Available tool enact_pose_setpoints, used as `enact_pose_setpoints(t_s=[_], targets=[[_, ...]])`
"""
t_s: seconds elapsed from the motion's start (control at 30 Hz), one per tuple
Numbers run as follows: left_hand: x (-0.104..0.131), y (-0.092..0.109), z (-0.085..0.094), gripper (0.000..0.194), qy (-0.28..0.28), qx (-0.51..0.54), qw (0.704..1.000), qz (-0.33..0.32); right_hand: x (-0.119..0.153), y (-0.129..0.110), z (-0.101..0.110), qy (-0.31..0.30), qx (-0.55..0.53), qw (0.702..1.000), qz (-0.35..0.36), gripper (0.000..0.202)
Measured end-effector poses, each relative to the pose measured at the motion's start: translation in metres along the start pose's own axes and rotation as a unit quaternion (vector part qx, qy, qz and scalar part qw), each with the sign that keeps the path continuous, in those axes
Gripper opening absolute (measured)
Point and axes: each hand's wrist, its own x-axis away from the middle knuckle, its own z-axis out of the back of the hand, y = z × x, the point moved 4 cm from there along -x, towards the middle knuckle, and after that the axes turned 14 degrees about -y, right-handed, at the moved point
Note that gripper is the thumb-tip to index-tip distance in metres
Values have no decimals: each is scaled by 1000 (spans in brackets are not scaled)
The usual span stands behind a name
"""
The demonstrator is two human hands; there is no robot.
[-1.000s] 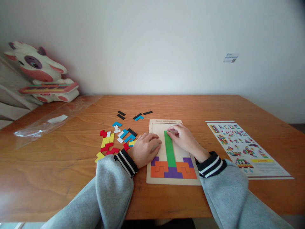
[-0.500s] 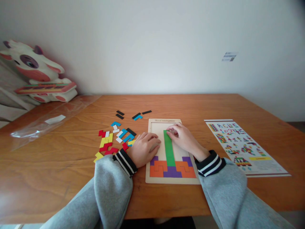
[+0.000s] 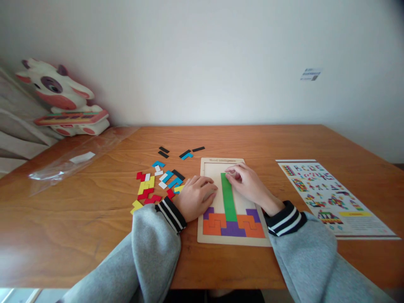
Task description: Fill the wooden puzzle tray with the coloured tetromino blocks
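Two fingertips and the thumb of the right hand [image 3: 227,173] come close together at the far end of the green strip [image 3: 229,200], touching or almost touching it; whether they pinch it cannot be told. The strip lies flat inside the wooden tray [image 3: 235,241], running lengthwise down its middle to a purple piece [image 3: 232,229] at the near edge. The left hand [image 3: 197,197] is palm down over the tray's left side, its fingers loosely bent and a little apart, clamped on nothing that shows. Orange pieces [image 3: 212,224] fill the near part of the tray on both sides of that purple one, and more purple [image 3: 253,215] sits above them toward the left and right edges. The far part of the tray's floor is bare pale wood around the strip. To the left, loose flat pieces are scattered on the table [image 3: 104,240]: yellow [image 3: 147,184], red [image 3: 153,199], white [image 3: 158,173], blue [image 3: 174,182] and black [image 3: 163,154], several of them touching. Right of the tray lies a printed sheet [image 3: 334,200] covered in small colored figures. Farther left, a clear plastic bag [image 3: 63,170] with a white label lies flat, and behind it sits a cow toy [image 3: 67,97] with a keyboard, against the wall.
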Motion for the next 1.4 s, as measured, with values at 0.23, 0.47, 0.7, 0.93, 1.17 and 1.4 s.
enact_pose_setpoints(t_s=[0.23,0.47,0.7,0.93,1.17,1.4], targets=[[1,2,0,20,-1,8,1000,-2,8,8,14,59,81,995,-17,20],[3,-6,9,24,47,4,999,-22,19,35,25,79,152,981,-95,25],[8,-48,17,29,75,-35,994,67,19,48,29,61,151,980,-113,27],[10,-42,9,36,20,-53,997,56,21,60,36,61,158,976,-139,23],[14,-58,8,47,-19,-80,993,87,21,52,35,68,135,978,-144,23],[24,-74,14,56,-45,-111,985,127,19,47,27,72,133,979,-134,27]])
